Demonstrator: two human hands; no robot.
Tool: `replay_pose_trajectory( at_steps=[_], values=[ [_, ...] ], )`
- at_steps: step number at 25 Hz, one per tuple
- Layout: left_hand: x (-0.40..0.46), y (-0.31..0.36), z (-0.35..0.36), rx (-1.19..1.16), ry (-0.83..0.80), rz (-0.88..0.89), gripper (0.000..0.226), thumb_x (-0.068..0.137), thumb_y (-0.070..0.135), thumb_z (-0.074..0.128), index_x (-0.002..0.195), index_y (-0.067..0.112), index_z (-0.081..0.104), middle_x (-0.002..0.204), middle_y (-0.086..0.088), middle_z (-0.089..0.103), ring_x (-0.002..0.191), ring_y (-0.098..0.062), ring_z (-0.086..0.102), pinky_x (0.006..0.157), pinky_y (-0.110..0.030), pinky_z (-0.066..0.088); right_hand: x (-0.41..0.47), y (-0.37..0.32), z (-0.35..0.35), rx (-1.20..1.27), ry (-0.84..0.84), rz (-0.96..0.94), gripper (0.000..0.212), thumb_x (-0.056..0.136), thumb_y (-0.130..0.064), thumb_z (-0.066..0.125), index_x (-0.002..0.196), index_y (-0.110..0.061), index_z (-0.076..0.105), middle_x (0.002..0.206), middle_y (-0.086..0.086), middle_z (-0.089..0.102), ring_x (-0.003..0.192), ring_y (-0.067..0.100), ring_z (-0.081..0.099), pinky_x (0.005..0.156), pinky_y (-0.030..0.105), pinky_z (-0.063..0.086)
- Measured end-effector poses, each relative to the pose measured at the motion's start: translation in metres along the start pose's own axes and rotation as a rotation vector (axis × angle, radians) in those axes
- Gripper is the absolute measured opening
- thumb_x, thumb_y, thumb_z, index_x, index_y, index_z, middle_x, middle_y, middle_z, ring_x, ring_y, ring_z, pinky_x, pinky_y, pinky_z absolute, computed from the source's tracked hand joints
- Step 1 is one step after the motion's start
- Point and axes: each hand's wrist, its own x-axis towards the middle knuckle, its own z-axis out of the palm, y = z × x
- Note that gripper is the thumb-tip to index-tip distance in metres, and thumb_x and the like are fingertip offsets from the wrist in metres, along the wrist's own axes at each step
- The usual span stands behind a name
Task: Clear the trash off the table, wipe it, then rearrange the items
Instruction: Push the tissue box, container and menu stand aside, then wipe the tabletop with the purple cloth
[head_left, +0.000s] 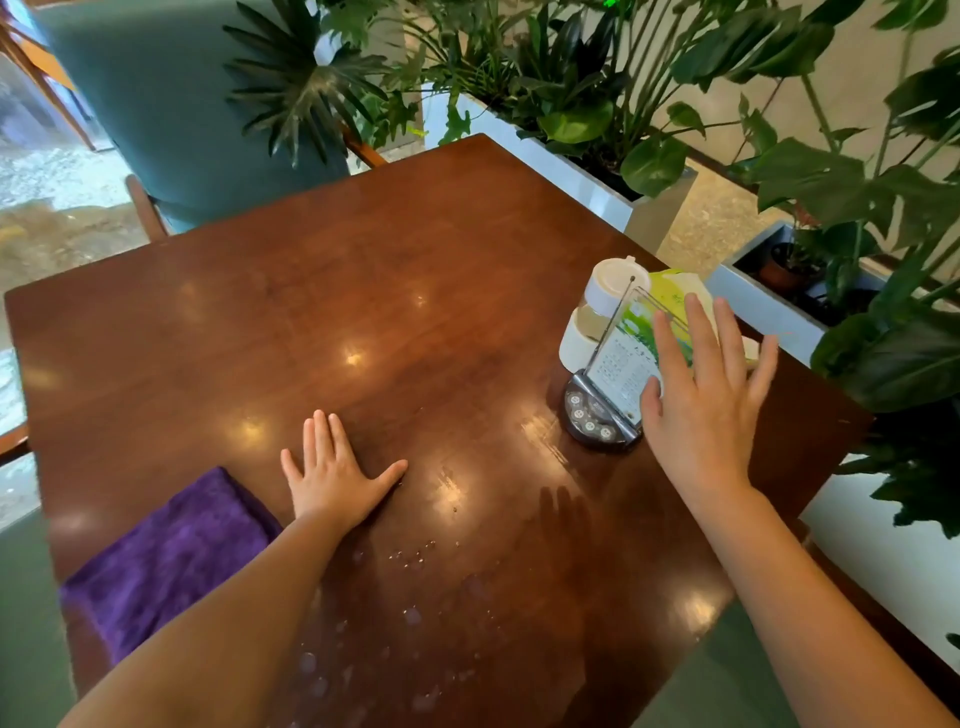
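Observation:
My left hand (332, 473) lies flat and open on the dark wooden table (311, 312), just right of a folded purple cloth (166, 551) at the near left edge. My right hand (701, 400) hovers open, fingers spread, in front of a clear menu stand (618, 358) on a dark call-button base (592, 423). It holds nothing. Behind the stand are a white lidded jar (602, 306) and a green tissue pack (670, 286), partly hidden by my hand. Water drops (415, 558) and wet streaks mark the near tabletop.
A teal chair (171, 104) stands beyond the far table edge. White planter boxes (571, 176) with large leafy plants (883, 182) line the right side, close to the table's right edge. A window is at the far left.

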Motion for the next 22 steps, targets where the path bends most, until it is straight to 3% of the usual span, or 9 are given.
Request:
replay_pose_trajectory(
  at_steps=[2,5,7,9,11,14,17,19,22],
  values=[
    [-0.002,0.000,-0.013,-0.023,-0.024,0.009,0.104,0.076,0.078,0.036,0.147,0.010,0.001,0.158,-0.008,-0.002,0.145,-0.019,-0.005,0.115,-0.048,0.006,-0.004,-0.033,0.000,0.103,-0.022,-0.057,0.058,0.074,-0.011,0.062,0.130,-0.014,0.046,0.142,0.016,0.042,0.138,0.031,0.025,0.110,0.059,0.010],
    [-0.014,-0.006,-0.036,-0.134,0.105,0.123,0.074,0.088,0.054,0.045,0.144,0.011,0.024,0.152,-0.010,0.030,0.140,-0.022,0.025,0.111,-0.042,0.024,-0.015,-0.099,0.004,0.276,-0.137,-0.199,0.048,0.072,-0.008,0.065,0.119,-0.013,0.059,0.133,0.013,0.053,0.132,0.030,0.039,0.107,0.059,0.022],
    [-0.031,-0.021,-0.052,-0.213,0.281,0.213,0.050,0.088,0.036,0.055,0.130,0.011,0.047,0.132,-0.010,0.056,0.121,-0.027,0.051,0.098,-0.039,0.040,-0.021,-0.141,0.009,0.383,-0.258,-0.278,0.041,0.076,-0.009,0.066,0.117,-0.012,0.062,0.129,0.011,0.058,0.128,0.028,0.044,0.106,0.056,0.027],
    [-0.051,-0.050,-0.064,-0.240,0.447,0.259,0.031,0.083,0.023,0.065,0.112,0.011,0.060,0.107,-0.010,0.068,0.096,-0.030,0.064,0.078,-0.036,0.051,-0.026,-0.183,0.017,0.488,-0.379,-0.347,0.037,0.083,-0.012,0.062,0.120,-0.013,0.061,0.130,0.008,0.058,0.127,0.026,0.045,0.109,0.049,0.028],
    [-0.068,-0.094,-0.069,-0.214,0.482,0.222,0.027,0.079,0.017,0.068,0.104,0.008,0.063,0.099,-0.011,0.069,0.087,-0.033,0.065,0.073,-0.038,0.052,-0.032,-0.227,0.024,0.578,-0.461,-0.460,0.035,0.084,-0.012,0.062,0.119,-0.012,0.061,0.129,0.008,0.059,0.124,0.026,0.049,0.107,0.044,0.033],
    [-0.086,-0.149,-0.057,-0.130,0.366,0.110,0.037,0.080,0.017,0.067,0.114,0.003,0.061,0.111,-0.016,0.065,0.100,-0.036,0.061,0.081,-0.044,0.050,-0.044,-0.288,0.038,0.678,-0.496,-0.659,0.039,0.077,-0.006,0.068,0.117,-0.008,0.064,0.127,0.014,0.060,0.119,0.031,0.053,0.099,0.043,0.042],
    [-0.097,-0.170,-0.036,-0.039,0.130,-0.030,0.055,0.090,0.034,0.053,0.139,0.016,0.038,0.147,-0.009,0.036,0.136,-0.025,0.031,0.104,-0.046,0.034,-0.061,-0.333,0.058,0.616,-0.645,-0.818,0.050,0.090,-0.016,0.055,0.138,-0.016,0.042,0.150,0.009,0.034,0.139,0.026,0.025,0.109,0.040,0.027],
    [-0.100,-0.172,-0.026,-0.051,0.090,-0.058,0.057,0.093,0.038,0.046,0.145,0.022,0.027,0.155,-0.003,0.021,0.143,-0.020,0.014,0.111,-0.046,0.026,-0.072,-0.345,0.069,0.549,-0.709,-0.853,0.052,0.093,-0.019,0.051,0.143,-0.020,0.033,0.155,0.006,0.024,0.143,0.023,0.014,0.111,0.039,0.024],
    [-0.105,-0.172,-0.022,-0.138,0.186,0.001,0.049,0.089,0.025,0.058,0.135,0.012,0.046,0.146,-0.010,0.040,0.138,-0.028,0.030,0.108,-0.043,0.032,-0.078,-0.349,0.078,0.581,-0.726,-0.824,0.045,0.094,-0.019,0.051,0.138,-0.019,0.041,0.152,0.004,0.030,0.142,0.020,0.018,0.110,0.037,0.030]
  ],
)
